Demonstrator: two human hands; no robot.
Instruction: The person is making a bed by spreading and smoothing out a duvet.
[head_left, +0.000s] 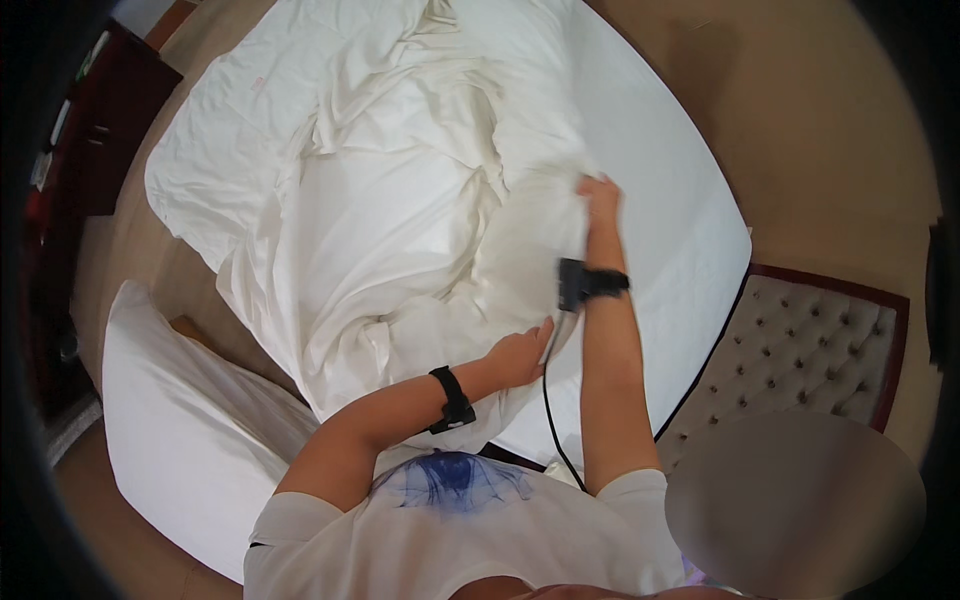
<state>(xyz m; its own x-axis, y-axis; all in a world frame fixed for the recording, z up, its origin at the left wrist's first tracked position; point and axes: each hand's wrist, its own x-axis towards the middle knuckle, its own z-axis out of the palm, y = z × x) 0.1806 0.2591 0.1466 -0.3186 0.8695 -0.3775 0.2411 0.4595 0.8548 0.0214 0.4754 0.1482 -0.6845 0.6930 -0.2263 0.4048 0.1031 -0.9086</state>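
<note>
A crumpled white duvet (390, 202) lies bunched over a bed with a smooth white sheet (667, 195). Its near right edge is in my hands. My right hand (601, 196), reaching farther out and blurred, grips the edge of the duvet. Closer to my body, my left hand (521, 354) has its fingers closed on the same edge, the fingers partly hidden by cloth. Black straps circle both wrists; the right one carries a small black box (571, 285) with a black cable (549, 405) running back towards my shirt.
At right stands a grey button-tufted headboard (802, 352) in a dark red frame, partly covered by a blurred patch. Another white-covered surface (180, 435) sits lower left. A dark red wooden cabinet (127, 120) stands at the far left. Brown floor (810, 135) borders the bed.
</note>
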